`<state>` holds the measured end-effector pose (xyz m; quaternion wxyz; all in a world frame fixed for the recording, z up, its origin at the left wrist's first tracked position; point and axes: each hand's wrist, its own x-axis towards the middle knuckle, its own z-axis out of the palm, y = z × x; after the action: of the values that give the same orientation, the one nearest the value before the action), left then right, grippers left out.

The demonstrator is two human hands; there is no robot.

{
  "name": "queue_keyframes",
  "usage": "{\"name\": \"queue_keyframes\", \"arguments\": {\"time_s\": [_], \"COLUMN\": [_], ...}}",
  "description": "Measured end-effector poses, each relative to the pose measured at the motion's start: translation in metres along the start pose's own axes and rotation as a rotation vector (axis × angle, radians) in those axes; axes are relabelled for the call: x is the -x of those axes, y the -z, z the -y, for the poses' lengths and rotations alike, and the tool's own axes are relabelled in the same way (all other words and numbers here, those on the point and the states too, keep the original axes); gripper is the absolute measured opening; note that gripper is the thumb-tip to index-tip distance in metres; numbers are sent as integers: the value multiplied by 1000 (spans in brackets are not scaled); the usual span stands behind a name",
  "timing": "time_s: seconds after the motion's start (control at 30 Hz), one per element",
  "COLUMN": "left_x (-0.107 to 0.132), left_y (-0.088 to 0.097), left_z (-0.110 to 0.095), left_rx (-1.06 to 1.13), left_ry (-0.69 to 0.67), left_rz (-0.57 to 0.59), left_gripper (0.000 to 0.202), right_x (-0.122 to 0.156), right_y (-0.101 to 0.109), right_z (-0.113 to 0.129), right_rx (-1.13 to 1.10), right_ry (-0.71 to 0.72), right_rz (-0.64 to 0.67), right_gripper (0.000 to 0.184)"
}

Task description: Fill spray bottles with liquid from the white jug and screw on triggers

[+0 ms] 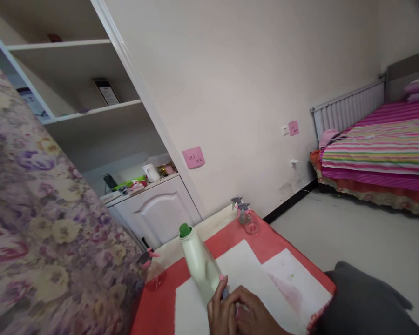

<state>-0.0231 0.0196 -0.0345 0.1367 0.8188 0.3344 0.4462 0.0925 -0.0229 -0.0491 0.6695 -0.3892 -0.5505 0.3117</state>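
Note:
At the bottom middle my left hand (219, 311) and my right hand (253, 312) are close together, fingers curled round a spray bottle (225, 292). Only pink and grey bits of its trigger head show between the fingers; the rest is hidden. Just beyond my hands a pale green detergent bottle (199, 263) stands, its mouth uncapped with a green inner spout. White sheets of paper (242, 265) lie under and beside it; the right one (302, 279) bears a pinkish damp-looking patch and a small green spot.
A red cloth (230, 232) covers the table. See-through spray bottles stand at its far corner (252, 225) and left side (155, 277). A floral curtain (35, 209) hangs at left, before a white cupboard (160, 209). Right of the table are a dark grey shape (363, 298) and a bed (380, 139).

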Motion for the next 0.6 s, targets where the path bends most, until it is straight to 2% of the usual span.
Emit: {"name": "queue_keyframes", "arguments": {"time_s": [0.23, 0.47, 0.6], "left_x": [-2, -2, 2], "left_y": [3, 2, 3], "left_z": [-6, 1, 5], "left_rx": [6, 45, 169], "left_ry": [6, 35, 66], "left_rz": [-17, 18, 49], "left_gripper": [50, 52, 46], "right_x": [-2, 5, 22], "right_y": [-1, -9, -9], "right_z": [4, -21, -33], "right_rx": [44, 221, 254], "right_ry": [-9, 24, 22], "right_rz": [-4, -119, -171], "right_gripper": [24, 13, 27]}}
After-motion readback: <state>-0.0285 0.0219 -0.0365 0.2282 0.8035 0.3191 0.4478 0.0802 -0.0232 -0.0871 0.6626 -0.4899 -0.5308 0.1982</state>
